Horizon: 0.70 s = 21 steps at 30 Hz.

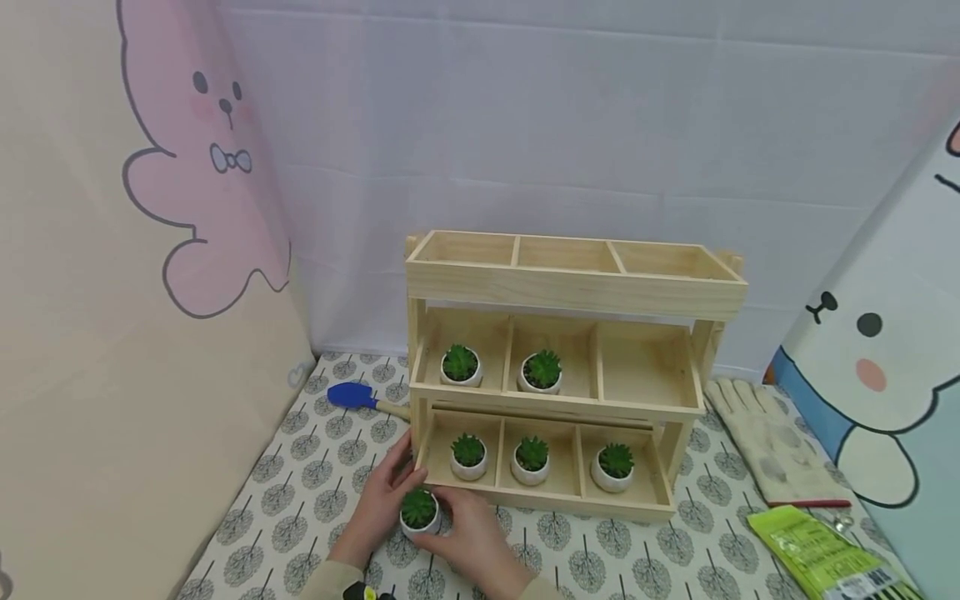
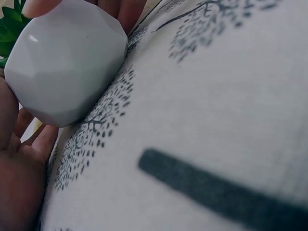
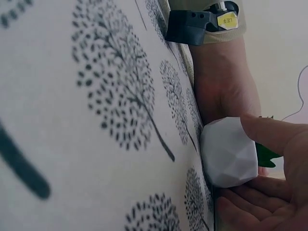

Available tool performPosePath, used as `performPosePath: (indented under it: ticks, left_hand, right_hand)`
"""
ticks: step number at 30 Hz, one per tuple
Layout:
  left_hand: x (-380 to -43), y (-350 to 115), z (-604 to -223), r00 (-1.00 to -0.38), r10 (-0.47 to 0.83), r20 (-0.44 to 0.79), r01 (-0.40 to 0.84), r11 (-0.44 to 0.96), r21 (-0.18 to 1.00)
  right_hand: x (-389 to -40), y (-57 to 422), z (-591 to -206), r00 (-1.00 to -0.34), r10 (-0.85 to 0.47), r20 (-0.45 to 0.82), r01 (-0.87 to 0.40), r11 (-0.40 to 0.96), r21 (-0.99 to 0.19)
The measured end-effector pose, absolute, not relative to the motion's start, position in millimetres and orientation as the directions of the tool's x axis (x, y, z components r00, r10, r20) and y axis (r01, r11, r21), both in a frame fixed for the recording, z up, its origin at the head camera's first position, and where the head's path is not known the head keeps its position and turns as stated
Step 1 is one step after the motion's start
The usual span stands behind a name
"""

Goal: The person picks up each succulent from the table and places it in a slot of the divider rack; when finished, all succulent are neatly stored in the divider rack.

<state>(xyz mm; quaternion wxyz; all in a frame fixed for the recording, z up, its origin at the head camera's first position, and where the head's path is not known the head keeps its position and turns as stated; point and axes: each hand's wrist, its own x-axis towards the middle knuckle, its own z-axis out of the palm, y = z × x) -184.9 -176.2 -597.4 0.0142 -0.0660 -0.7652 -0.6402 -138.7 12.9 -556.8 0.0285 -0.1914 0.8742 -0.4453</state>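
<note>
A small potted succulent (image 1: 420, 511) with green pointed leaves and a white faceted pot (image 2: 67, 62) stands in front of the rack's lower left corner. My right hand (image 1: 474, 533) pinches this pot (image 3: 228, 151) between thumb and fingers, from the right. On its other side is my left hand (image 1: 382, 500), thumb close to the pot and fingers extended towards the rack; whether the thumb touches the pot I cannot tell. The three-tier wooden rack (image 1: 577, 283) holds more potted succulents: two on the middle tier, left and centre, and one in each bottom compartment.
A blue trowel (image 1: 351, 395) lies left of the rack, its handle end hidden behind it. Right of the rack are cream gloves (image 1: 776, 442) and a green packet (image 1: 825, 550). Tree-patterned cloth (image 1: 330, 504) covers the table, and curtains (image 1: 570, 125) hang around it.
</note>
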Motion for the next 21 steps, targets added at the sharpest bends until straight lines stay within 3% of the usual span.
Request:
performPosePath:
  ticks: [21]
  left_hand:
    - [-183.4, -177.3, -596.1, -0.992, 0.092, 0.09, 0.102, 0.139, 0.985]
  right_hand:
    - [-132.9, -3.5, -556.2, -0.951, -0.269, 0.15, -0.284, 0.578, -0.765]
